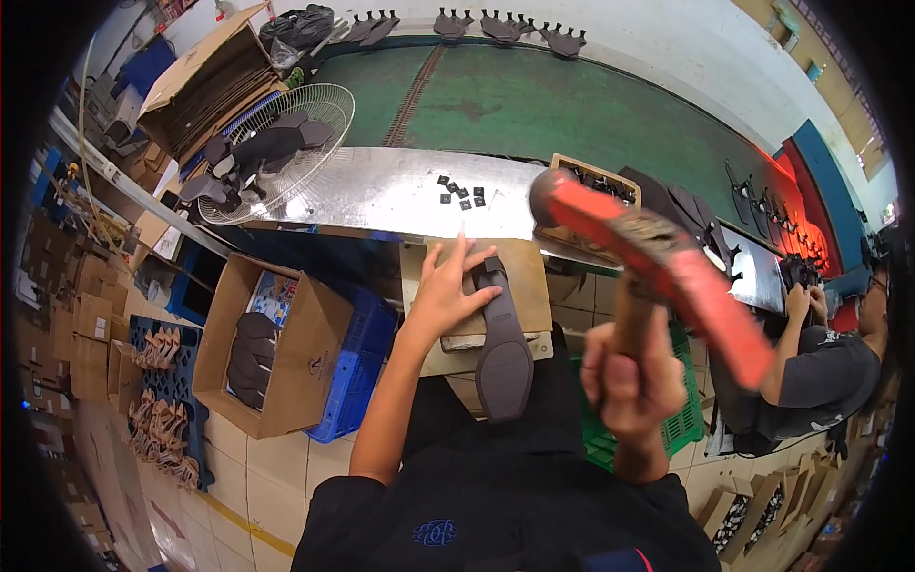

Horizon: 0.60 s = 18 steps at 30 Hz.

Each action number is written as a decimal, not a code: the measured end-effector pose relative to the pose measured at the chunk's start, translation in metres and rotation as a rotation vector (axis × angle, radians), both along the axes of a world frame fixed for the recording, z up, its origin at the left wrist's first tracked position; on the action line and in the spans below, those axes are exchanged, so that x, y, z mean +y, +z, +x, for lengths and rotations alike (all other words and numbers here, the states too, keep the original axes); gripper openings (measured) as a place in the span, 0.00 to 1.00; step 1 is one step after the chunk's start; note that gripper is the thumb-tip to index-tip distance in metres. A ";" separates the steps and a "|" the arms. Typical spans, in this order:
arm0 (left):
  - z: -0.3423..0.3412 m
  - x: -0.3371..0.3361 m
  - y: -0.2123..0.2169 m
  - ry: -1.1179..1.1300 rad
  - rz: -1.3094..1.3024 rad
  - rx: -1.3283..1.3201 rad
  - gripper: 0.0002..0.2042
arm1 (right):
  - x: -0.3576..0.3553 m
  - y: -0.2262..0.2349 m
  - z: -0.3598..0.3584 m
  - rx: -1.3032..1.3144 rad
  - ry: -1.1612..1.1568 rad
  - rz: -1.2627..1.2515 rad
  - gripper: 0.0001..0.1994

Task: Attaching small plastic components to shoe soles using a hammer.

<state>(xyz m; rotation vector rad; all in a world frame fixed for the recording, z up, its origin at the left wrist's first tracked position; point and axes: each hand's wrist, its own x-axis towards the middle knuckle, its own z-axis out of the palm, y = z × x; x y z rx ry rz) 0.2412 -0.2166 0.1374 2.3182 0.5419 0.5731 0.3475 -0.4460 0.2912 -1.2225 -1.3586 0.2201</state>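
Note:
A dark grey shoe sole (505, 357) lies lengthwise over a worn board (529, 272), its rounded toe end toward my body. At its narrow heel end, my left hand (446, 294) steadies it, the thumb resting on the sole and a finger beside the small black heel tip; other fingers are spread. My right hand (634, 386) is wrapped round the wooden handle of a hammer (705, 291) with a red head, blurred, raised to the right of the sole. Beyond the board, several small black square pieces (462, 194) lie on the metal tabletop (381, 186).
A wire basket (329, 143) with dark soles stands at left. Below it, a cardboard box (310, 367) of soles sits by a blue crate (362, 353). A wooden tray (562, 167) is behind the hammer. A green crate (681, 410) stands right; a person (820, 372) works beyond it.

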 end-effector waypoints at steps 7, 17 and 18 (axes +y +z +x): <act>-0.004 0.003 -0.004 0.045 -0.018 0.058 0.58 | 0.017 -0.040 0.004 0.138 -0.122 -0.440 0.22; -0.009 -0.014 0.002 0.057 0.167 -0.001 0.24 | 0.010 -0.058 0.028 -0.025 -0.154 -0.469 0.25; -0.018 -0.020 0.003 -0.056 0.034 -0.074 0.19 | 0.010 -0.041 0.025 0.133 -0.153 -0.561 0.25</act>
